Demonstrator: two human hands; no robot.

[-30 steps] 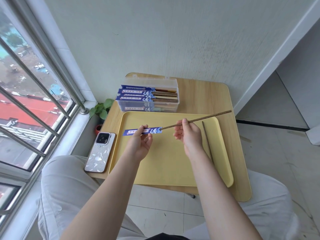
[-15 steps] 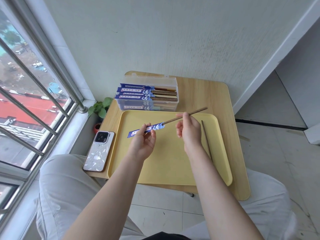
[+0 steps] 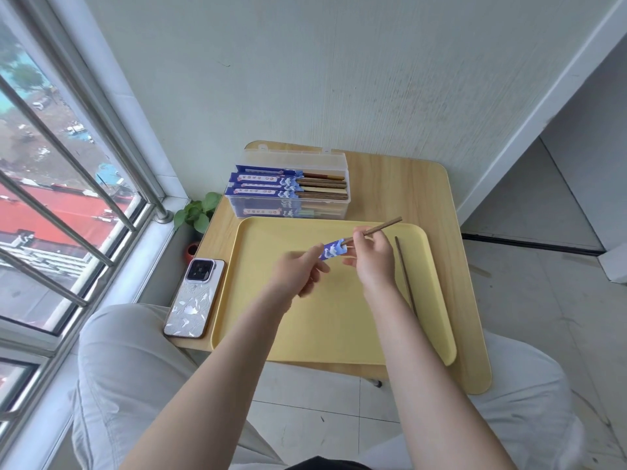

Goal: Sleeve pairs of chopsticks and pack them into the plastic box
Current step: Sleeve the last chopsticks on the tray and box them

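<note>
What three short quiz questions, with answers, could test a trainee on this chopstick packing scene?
1. True or false: the loose chopstick lies on the yellow tray.
2. Which hand pinches the chopstick going into the blue sleeve? A left hand B right hand
3. What lies on the table left of the tray?

Key:
1. True.
2. B, the right hand; the left hand holds the sleeve.
3. A phone.

Left hand (image 3: pixel 298 269) holds sleeve (image 3: pixel 333 250); right hand (image 3: pixel 371 256) pinches chopstick (image 3: pixel 380 228) angled toward two o'clock, over tray (image 3: pixel 305 334).
</note>
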